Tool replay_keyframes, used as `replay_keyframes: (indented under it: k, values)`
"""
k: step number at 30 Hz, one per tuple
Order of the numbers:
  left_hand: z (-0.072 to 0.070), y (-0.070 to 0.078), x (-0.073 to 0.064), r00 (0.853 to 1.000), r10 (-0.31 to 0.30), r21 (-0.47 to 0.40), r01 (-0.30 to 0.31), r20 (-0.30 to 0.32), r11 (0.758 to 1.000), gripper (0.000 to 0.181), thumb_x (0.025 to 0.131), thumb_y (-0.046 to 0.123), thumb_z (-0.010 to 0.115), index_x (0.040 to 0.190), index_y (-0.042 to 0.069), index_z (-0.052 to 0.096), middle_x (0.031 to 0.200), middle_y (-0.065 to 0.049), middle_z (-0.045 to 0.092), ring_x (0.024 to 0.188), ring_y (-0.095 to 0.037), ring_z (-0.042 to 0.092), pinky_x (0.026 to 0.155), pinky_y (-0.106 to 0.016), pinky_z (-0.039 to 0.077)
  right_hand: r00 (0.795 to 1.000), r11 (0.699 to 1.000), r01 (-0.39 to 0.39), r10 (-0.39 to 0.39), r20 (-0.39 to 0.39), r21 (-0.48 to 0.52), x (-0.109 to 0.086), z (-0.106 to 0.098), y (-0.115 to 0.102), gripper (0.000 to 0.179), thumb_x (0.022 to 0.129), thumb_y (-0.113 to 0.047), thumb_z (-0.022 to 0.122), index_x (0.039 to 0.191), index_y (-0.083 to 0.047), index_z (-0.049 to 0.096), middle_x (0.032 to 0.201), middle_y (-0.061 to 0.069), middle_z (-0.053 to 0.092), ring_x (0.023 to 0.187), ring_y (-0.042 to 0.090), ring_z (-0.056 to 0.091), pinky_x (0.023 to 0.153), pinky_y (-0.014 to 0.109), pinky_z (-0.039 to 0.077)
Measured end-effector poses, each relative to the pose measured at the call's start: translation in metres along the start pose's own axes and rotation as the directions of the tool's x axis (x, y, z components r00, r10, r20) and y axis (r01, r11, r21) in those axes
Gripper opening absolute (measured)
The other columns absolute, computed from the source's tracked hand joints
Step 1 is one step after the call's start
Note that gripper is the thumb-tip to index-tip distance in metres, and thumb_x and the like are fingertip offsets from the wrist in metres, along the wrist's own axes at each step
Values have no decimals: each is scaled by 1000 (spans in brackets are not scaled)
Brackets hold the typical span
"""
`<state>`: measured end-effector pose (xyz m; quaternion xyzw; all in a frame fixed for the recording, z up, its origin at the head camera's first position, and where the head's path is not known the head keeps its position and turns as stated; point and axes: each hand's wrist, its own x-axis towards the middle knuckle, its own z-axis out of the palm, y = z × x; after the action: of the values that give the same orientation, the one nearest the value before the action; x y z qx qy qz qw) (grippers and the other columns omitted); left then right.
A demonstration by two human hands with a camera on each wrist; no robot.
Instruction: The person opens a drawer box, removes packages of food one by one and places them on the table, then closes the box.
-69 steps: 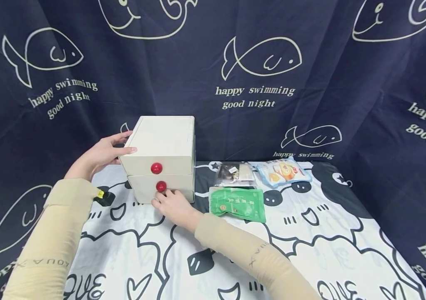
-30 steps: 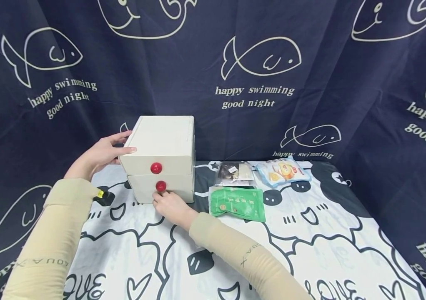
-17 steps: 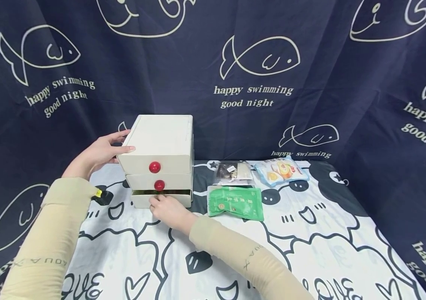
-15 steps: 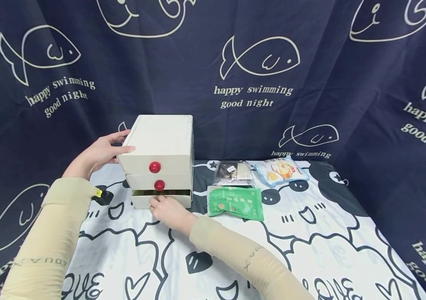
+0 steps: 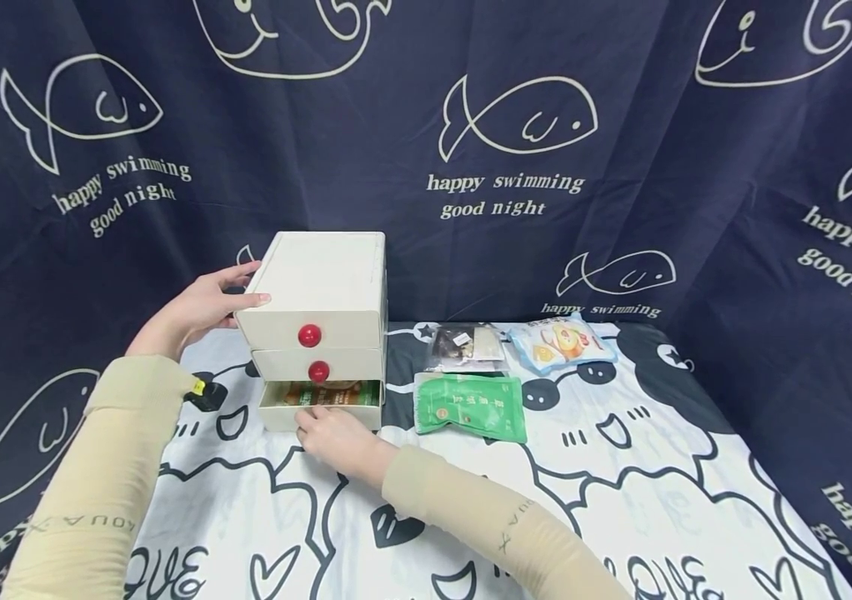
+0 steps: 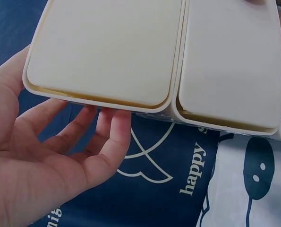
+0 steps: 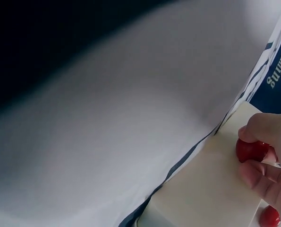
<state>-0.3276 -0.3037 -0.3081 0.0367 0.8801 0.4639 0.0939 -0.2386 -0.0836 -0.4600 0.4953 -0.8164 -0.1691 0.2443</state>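
Observation:
A white cabinet (image 5: 321,271) with three drawers stands at left centre, with red knobs (image 5: 309,336) on its fronts. Its bottom drawer (image 5: 279,419) is pulled part way out, and a green and orange food packet (image 5: 336,393) shows inside. My left hand (image 5: 201,307) steadies the cabinet's upper left edge, thumb on top and bent fingers against the side. In the left wrist view, those fingers (image 6: 114,137) reach beneath the rim. My right hand (image 5: 336,437) pinches the bottom drawer's knob (image 7: 251,150) between thumb and fingers, best seen in the right wrist view.
Right of the cabinet lie a green pouch (image 5: 469,407), a clear bag of dark contents (image 5: 465,346) and a blue-white snack bag (image 5: 564,343). A small black and yellow object (image 5: 205,393) lies left. A dark fish-print curtain (image 5: 516,275) hangs behind the patterned cloth (image 5: 598,525).
The bottom drawer, closed one second ago, has slid out towards me with my right hand on its knob, uncovering the packet. My left hand has stayed at the cabinet's edge.

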Motion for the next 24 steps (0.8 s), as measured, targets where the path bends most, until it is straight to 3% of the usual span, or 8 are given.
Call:
replay_keyframes:
  k: [24]
  values:
    - [-1, 3, -3, 1000, -4, 4, 4, 14, 1000, 99, 77, 52, 72, 153, 21, 16, 155, -20, 13, 129, -38, 36, 99, -52, 41, 999, 999, 49, -49, 15, 22, -8, -20, -17, 19, 88, -14, 61, 103, -21, 71, 101, -5, 57, 88, 8, 57, 70, 16, 50]
